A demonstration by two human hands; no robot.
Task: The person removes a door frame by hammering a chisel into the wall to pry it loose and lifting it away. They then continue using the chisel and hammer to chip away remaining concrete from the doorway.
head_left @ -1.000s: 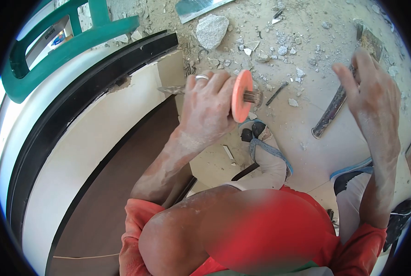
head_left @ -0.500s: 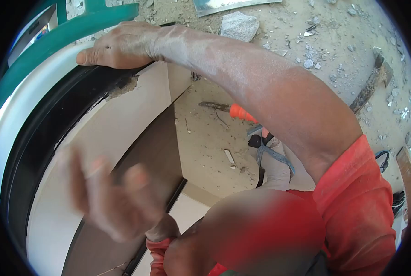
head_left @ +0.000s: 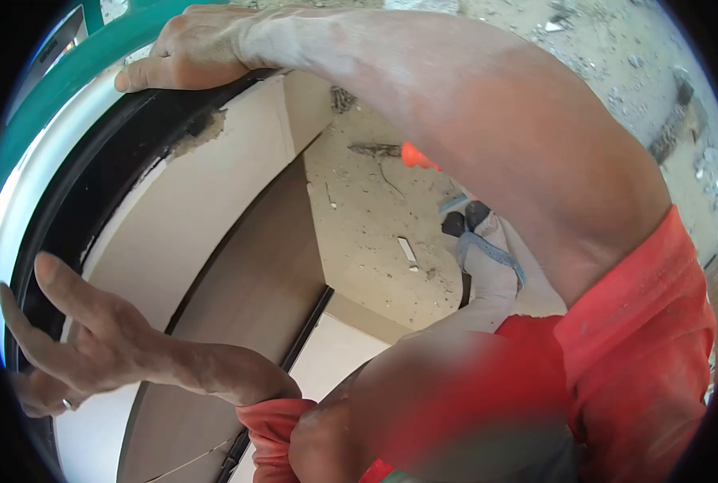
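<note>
Right hand (head_left: 194,56) is draped over the curved black frame (head_left: 77,193) at 11 o'clock, by the smooth green rail (head_left: 93,55); can't tell if it's gripping. Left hand (head_left: 97,342), 8 o'clock, has loose, spread fingers, nothing held. Crumbly chipped patch (head_left: 202,135) at 10. Forearm partly blocks the orange-handled tool (head_left: 379,150), noonish on gritty floor (head_left: 359,213).

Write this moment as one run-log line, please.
right hand: over black frame | left hand: open, contact with frame unclear | pointed tool: on floor, partly hidden by right arm
</note>
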